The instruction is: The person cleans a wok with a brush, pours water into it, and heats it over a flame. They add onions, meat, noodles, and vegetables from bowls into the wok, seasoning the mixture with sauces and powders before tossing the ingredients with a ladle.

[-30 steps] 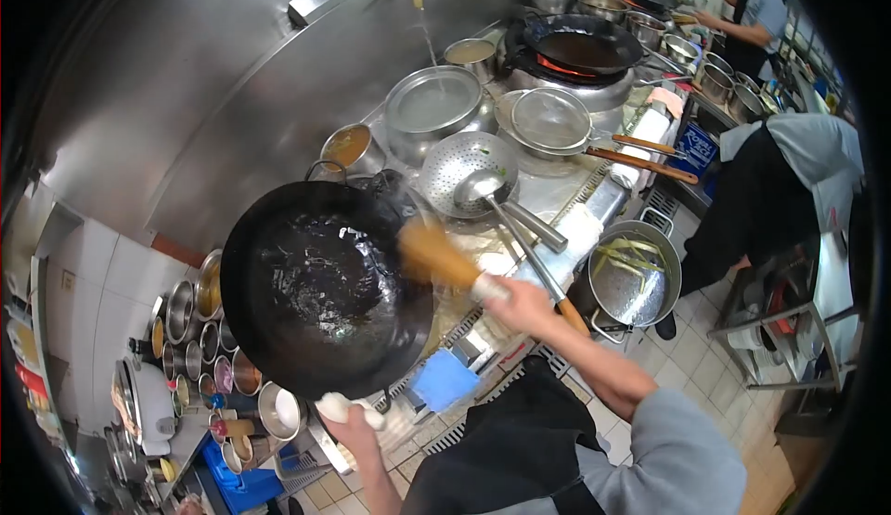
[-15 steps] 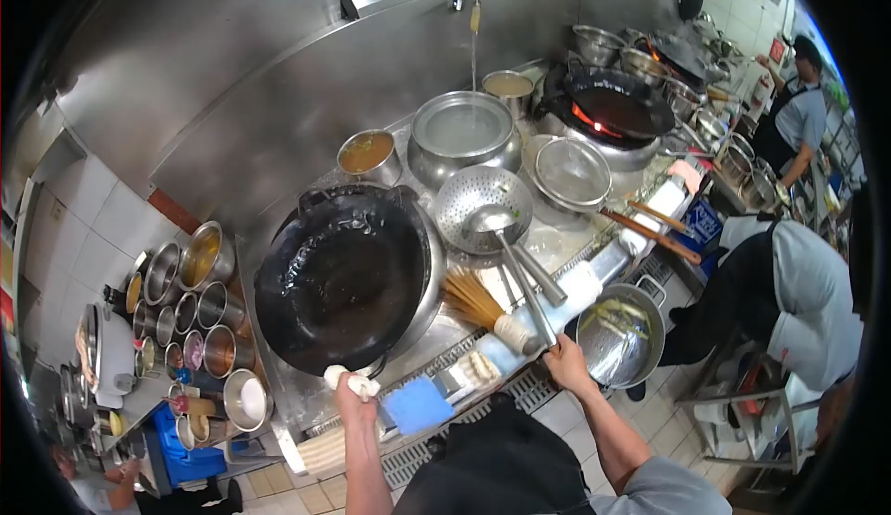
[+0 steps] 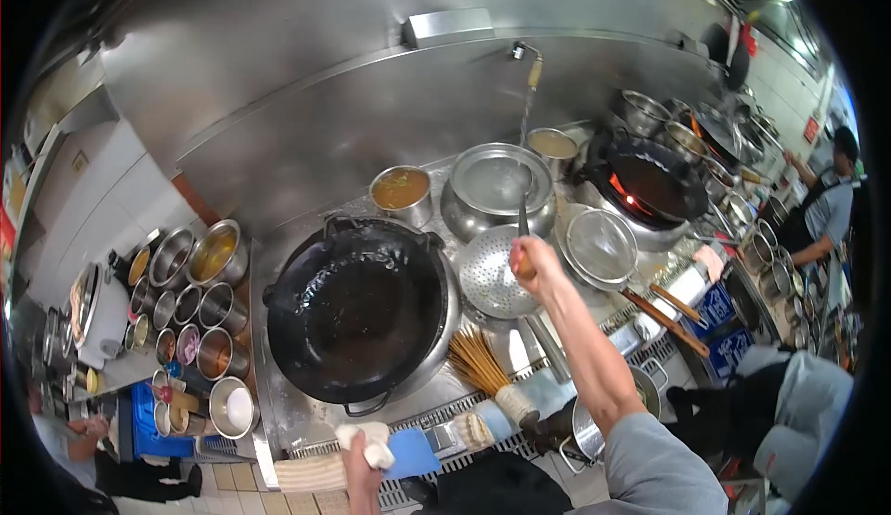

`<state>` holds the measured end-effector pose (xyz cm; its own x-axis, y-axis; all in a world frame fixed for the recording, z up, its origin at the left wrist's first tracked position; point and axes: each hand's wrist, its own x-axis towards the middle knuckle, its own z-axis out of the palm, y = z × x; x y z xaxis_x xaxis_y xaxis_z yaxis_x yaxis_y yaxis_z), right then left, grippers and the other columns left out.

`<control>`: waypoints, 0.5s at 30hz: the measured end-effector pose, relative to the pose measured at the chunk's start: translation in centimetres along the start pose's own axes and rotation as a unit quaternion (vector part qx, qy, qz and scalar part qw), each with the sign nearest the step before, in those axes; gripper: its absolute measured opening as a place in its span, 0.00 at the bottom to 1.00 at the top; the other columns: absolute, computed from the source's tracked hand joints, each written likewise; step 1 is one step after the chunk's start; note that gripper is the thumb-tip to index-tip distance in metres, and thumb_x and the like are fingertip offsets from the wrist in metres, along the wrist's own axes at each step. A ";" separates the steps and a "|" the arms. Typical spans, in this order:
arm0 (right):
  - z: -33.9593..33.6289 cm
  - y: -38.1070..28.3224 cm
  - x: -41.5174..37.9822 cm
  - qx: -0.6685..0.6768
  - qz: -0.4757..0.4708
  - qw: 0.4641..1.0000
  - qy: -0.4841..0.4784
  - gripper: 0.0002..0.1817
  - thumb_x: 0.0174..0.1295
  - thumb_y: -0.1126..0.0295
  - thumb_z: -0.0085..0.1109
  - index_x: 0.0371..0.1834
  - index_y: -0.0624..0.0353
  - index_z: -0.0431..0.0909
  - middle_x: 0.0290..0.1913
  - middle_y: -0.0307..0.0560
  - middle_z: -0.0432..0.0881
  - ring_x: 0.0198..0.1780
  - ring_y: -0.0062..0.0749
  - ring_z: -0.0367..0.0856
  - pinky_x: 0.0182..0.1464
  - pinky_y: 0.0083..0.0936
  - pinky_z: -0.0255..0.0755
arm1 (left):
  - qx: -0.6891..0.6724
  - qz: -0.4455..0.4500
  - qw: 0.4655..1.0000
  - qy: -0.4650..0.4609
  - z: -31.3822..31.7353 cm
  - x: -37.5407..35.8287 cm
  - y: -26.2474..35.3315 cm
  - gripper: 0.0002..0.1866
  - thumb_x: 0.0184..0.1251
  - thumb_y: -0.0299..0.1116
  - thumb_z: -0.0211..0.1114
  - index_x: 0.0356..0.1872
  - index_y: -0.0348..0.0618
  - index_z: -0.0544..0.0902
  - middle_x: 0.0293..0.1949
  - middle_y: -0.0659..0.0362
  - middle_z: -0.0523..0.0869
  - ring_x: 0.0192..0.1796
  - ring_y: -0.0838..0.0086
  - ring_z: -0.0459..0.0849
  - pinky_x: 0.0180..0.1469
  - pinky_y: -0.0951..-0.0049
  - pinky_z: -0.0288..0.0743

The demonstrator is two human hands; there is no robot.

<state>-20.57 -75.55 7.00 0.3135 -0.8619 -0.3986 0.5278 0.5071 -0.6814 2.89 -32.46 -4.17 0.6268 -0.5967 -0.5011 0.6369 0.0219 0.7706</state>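
My left hand [image 3: 360, 478] is closed around a folded white cloth [image 3: 373, 443], just below the near handle of a large black wok [image 3: 362, 315]. The wok has a wet sheen inside and sits on the burner. My right hand [image 3: 535, 266] reaches forward over a perforated strainer [image 3: 492, 278], gripping the ladle [image 3: 522, 216] by its handle. The ladle's far end points into the wide metal water pot [image 3: 464, 213], under the stream from the faucet [image 3: 535, 74]; its bowl is hard to make out. A bamboo brush [image 3: 478, 362] lies right of the wok.
A pot of brownish broth [image 3: 401, 190] stands behind the wok. On the right, flames show under a second wok [image 3: 650, 181], near a mesh sieve [image 3: 601, 246]. Several seasoning containers [image 3: 218, 306] fill the left side. Other people work at right and lower left; a large pot [image 3: 587, 431] is low beside me.
My right hand has lifted the ladle from the strainer and carried it forward to the water pot. My left hand, with the cloth, is now slightly away from the wok's handle.
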 end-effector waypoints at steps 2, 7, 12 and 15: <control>3.2 -2.7 2.1 0.106 0.070 0.992 -0.028 0.08 0.65 0.74 0.50 0.26 0.54 0.68 0.16 0.35 0.69 0.15 0.22 0.69 0.17 0.22 0.66 | 0.016 0.041 0.999 -0.014 -0.7 -1.9 -2.3 0.20 0.66 0.30 0.63 0.57 0.35 0.73 0.45 0.51 0.84 0.44 0.64 0.86 0.46 0.64 0.82; 3.7 -7.2 7.5 -0.050 0.040 0.993 -0.094 0.05 0.63 0.74 0.51 0.29 0.55 0.69 0.17 0.33 0.69 0.16 0.18 0.69 0.15 0.21 0.64 | 0.395 0.109 0.912 0.032 2.8 -5.6 -2.1 0.27 0.56 0.29 0.65 0.58 0.33 0.71 0.47 0.45 0.83 0.47 0.56 0.85 0.52 0.64 0.78; -1.3 -1.9 4.2 -0.427 -0.231 0.873 0.036 0.08 0.59 0.75 0.52 0.41 0.63 0.72 0.21 0.44 0.76 0.14 0.29 0.74 0.14 0.29 0.68 | 0.675 0.206 0.708 0.025 3.8 -4.9 -3.4 0.37 0.50 0.36 0.72 0.64 0.37 0.69 0.50 0.38 0.79 0.50 0.43 0.82 0.54 0.53 0.77; -2.9 -0.4 1.9 -0.380 -0.142 0.913 0.049 0.05 0.61 0.75 0.53 0.39 0.61 0.73 0.22 0.40 0.74 0.16 0.23 0.72 0.15 0.24 0.67 | 0.724 0.199 0.660 0.001 4.5 -5.8 -3.4 0.42 0.48 0.36 0.74 0.67 0.40 0.67 0.50 0.36 0.76 0.50 0.41 0.80 0.53 0.51 0.76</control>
<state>-22.48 -77.40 4.73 0.1570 -0.9734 -0.1669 -0.1349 0.1463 -0.9800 -4.94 -32.68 -2.15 0.6164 -0.7741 -0.1444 -0.6749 -0.6138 0.4096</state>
